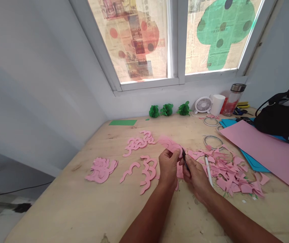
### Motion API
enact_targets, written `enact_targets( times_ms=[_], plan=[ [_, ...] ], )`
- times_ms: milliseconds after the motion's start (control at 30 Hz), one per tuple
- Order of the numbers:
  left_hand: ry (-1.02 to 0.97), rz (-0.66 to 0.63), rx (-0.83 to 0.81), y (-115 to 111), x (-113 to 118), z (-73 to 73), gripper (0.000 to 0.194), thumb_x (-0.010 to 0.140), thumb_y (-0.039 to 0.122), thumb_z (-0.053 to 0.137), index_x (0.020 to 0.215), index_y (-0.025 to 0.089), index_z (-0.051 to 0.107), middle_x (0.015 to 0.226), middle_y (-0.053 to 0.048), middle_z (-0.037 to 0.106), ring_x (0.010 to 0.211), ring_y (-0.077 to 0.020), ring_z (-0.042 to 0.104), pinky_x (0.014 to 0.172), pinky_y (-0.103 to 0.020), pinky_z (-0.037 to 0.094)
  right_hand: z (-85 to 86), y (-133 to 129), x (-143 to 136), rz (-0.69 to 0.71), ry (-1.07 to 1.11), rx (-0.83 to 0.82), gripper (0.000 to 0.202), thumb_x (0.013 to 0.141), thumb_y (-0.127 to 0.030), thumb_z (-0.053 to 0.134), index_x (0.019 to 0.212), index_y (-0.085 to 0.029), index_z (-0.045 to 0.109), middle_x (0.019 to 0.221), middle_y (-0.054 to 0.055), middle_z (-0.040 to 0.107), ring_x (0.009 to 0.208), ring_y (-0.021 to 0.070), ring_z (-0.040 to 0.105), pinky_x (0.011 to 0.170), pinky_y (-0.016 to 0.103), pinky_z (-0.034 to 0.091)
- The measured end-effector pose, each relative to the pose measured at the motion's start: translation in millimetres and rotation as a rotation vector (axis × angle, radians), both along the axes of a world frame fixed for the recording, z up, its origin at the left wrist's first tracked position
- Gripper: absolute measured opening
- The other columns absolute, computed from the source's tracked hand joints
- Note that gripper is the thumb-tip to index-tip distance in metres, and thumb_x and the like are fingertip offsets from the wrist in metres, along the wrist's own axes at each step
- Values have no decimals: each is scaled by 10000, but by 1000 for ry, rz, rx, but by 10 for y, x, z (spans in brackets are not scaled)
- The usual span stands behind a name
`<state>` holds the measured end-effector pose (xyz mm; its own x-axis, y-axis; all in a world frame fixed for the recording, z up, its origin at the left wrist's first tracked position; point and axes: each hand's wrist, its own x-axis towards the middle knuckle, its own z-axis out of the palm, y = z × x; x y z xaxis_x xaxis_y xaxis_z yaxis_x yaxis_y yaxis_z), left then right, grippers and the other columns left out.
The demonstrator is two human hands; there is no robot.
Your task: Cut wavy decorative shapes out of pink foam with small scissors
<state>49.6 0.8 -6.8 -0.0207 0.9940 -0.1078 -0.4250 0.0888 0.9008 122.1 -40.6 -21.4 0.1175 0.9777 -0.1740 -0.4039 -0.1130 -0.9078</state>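
My left hand (169,165) pinches a piece of pink paper (169,143) with drawn curved lines, held above the table. In my right hand (196,172) is a dark pair of scissors (184,158), its blades at the paper's right edge. The handles are mostly hidden by my fingers. Left of my hands lie scalloped pink cut-outs (149,172), a wavy strip (130,171) and another cluster of cut-outs (138,142). A stacked pile of pink cut-outs (102,169) sits farther left. Beside my right hand is a white pen (208,170).
Pink scraps (233,172) are heaped at the right, near rings (213,142). Pink sheets (266,152) lie over blue paper (254,162), beside a black bag (281,116). Along the wall stand green paper figures (166,109), a small fan (203,105) and a bottle (233,101).
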Motion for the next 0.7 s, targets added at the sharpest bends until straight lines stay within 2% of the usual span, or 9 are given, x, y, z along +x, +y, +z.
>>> enact_targets(
  times_ms=[700],
  plan=[
    [-9, -22, 18, 1, -6, -21, 245, 622, 291, 649, 590, 146, 455, 502, 45, 482, 430, -51, 405, 520, -219, 370, 11, -13, -14, 10, 40, -4, 382, 765, -549, 498, 735, -169, 512, 414, -100, 280, 359, 46, 159, 365, 190, 112]
  ],
)
